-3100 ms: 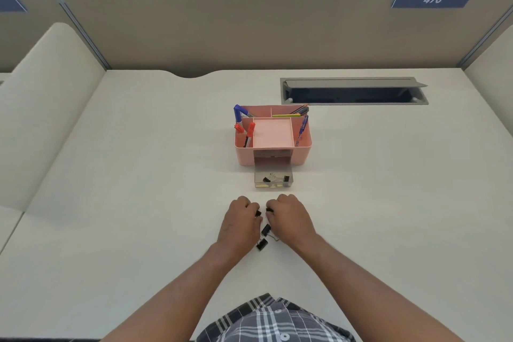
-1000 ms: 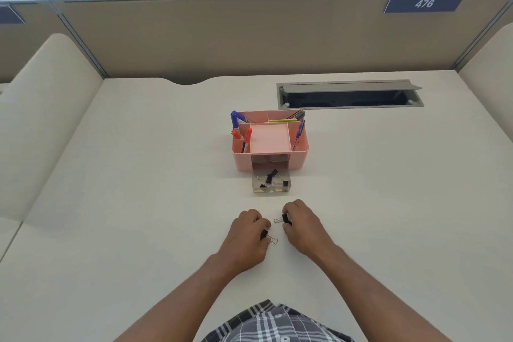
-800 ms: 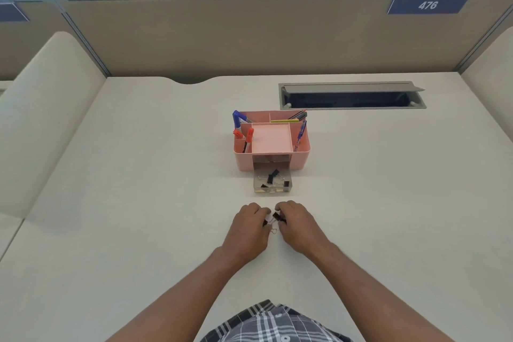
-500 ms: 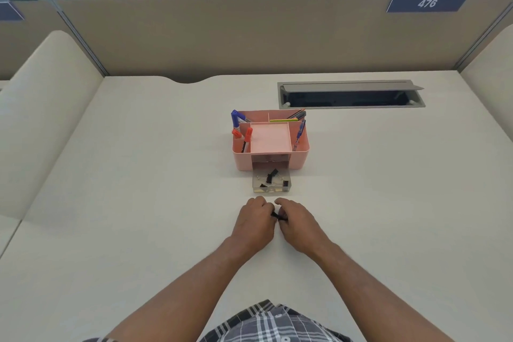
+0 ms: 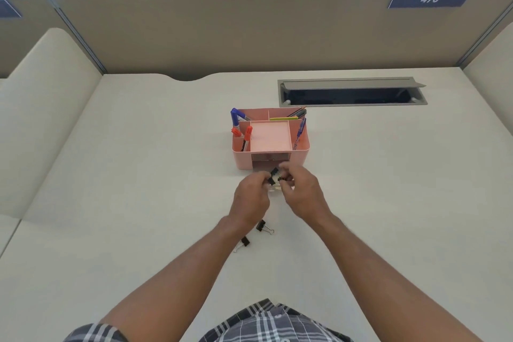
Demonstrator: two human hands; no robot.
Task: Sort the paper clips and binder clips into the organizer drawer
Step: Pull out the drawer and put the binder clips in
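A pink desk organizer (image 5: pixel 241 159) stands mid-desk with its small clear drawer pulled out toward me; the drawer is almost wholly hidden under my hands. My left hand (image 5: pixel 251 197) and my right hand (image 5: pixel 302 191) hover over the drawer, fingertips together. Black binder clips (image 5: pixel 273 176) are pinched between them, right above the drawer. Two more black binder clips lie on the desk nearer to me: one (image 5: pixel 263 226) by my left wrist, another (image 5: pixel 243 242) beside my left forearm.
Pens and markers (image 5: pixel 241 128) stand in the organizer's side compartments. An open cable tray (image 5: pixel 352 91) is set into the desk at the back right. A tan partition wall (image 5: pixel 249 33) closes off the far edge of the desk.
Both hands have lifted from the desk and moved forward to the drawer, carrying binder clips. Two binder clips that were under the hands now lie uncovered on the desk.
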